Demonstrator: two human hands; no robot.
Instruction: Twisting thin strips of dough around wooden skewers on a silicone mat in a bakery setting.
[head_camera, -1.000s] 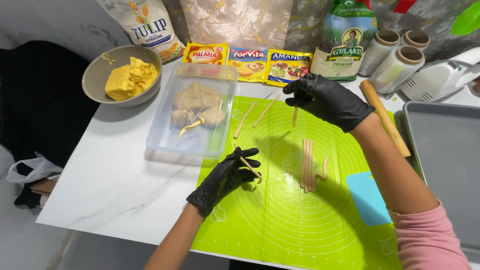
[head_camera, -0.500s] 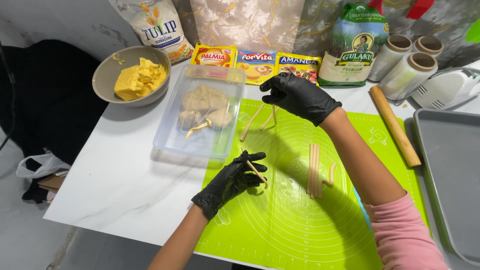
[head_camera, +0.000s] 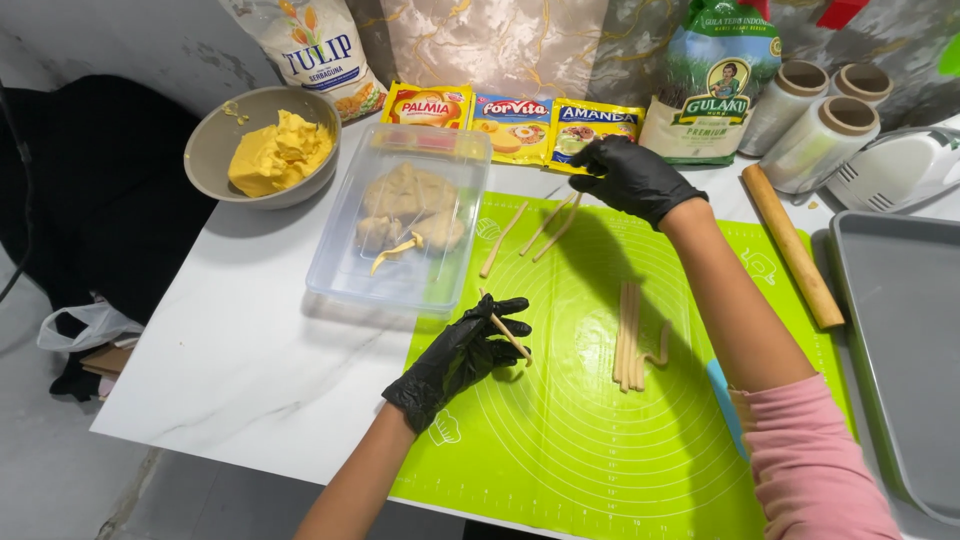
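The left hand (head_camera: 460, 360) rests on the green mat (head_camera: 600, 440), fingers pinching a thin dough stick (head_camera: 505, 336). The right hand (head_camera: 630, 178), fingers curled loosely, touches loose sticks (head_camera: 550, 228) at the mat's far edge, beside the clear tub (head_camera: 400, 225).

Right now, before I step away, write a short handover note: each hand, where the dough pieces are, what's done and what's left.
Left hand, black glove, grips one thin dough strip over the green mat.
Right hand, also gloved, is at the mat's far edge, fingers curled at the ends of three loose strips; whether it grips them is unclear.
Done: a bundle of straight strips lies side by side mid-mat, one curled piece beside it.
Left: dough lumps remain in the clear tub; the grey tray on the right shows nothing on its visible part.
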